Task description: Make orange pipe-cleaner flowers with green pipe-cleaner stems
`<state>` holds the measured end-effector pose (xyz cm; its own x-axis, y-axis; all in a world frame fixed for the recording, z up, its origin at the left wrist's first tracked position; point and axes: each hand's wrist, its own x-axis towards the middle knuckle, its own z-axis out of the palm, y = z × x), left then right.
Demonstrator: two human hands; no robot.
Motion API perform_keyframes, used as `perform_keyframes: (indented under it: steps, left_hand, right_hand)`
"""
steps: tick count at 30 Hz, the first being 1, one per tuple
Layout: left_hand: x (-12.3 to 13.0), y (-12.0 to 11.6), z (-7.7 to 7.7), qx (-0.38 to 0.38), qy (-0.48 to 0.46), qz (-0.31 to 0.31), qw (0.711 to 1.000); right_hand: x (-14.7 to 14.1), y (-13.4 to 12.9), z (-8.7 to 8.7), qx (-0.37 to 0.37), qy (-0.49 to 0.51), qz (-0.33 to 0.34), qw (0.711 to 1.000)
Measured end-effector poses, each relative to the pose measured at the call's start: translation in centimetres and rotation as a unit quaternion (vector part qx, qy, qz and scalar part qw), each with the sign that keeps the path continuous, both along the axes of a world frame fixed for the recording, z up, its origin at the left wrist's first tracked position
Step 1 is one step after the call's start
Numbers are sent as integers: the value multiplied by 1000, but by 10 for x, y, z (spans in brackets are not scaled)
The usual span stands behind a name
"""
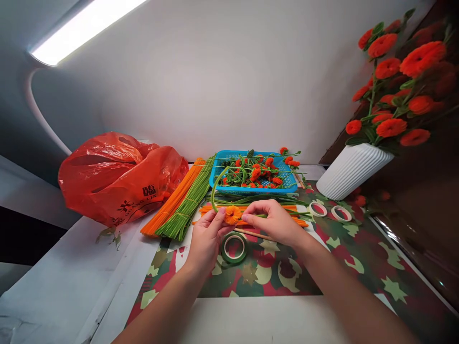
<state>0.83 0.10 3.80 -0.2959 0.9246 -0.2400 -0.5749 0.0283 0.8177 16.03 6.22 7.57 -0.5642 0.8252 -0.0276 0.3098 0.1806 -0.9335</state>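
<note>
An orange fuzzy flower [233, 215] is held between my two hands, with a green stem [213, 193] curving up at its left. My left hand [207, 234] is closed, its thumb and fingers pinching the flower's left side. My right hand [274, 220] has its fingers pinched together at the flower's right edge; what lies between those fingertips is too small to tell. Just below the flower, a roll of green tape [234, 248] lies on the patterned mat [251, 282]. Orange stems [299, 222] and a thin wooden stick [253, 233] lie behind and under my hands.
A blue basket [218, 188] holds red flowers and green stems. Orange bundle [172, 203], green bundle [188, 208] and red plastic bag [122, 177] are at left. Two pale tape rolls [317, 209] and a white vase [353, 172] of red flowers stand right. A lamp [86, 28] hangs above.
</note>
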Motion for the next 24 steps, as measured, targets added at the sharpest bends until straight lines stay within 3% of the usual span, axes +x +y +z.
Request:
perform_keyframes:
  steps: [16, 19, 22, 24]
  left_hand:
    - [0, -1, 1, 11, -8, -21, 1000]
    - [0, 0, -1, 16, -10, -7, 1000]
    - [2, -1, -2, 18, -14, -5, 1000]
    - [3, -2, 0, 22, -5, -17, 1000]
  right_hand:
    - [9, 7, 8, -30, 64, -34, 997]
    - [6, 7, 4, -71, 149, -68, 984]
    - [0, 3, -3, -149, 250, -98, 952]
    - [-5, -1, -6, -202, 257, -77, 942]
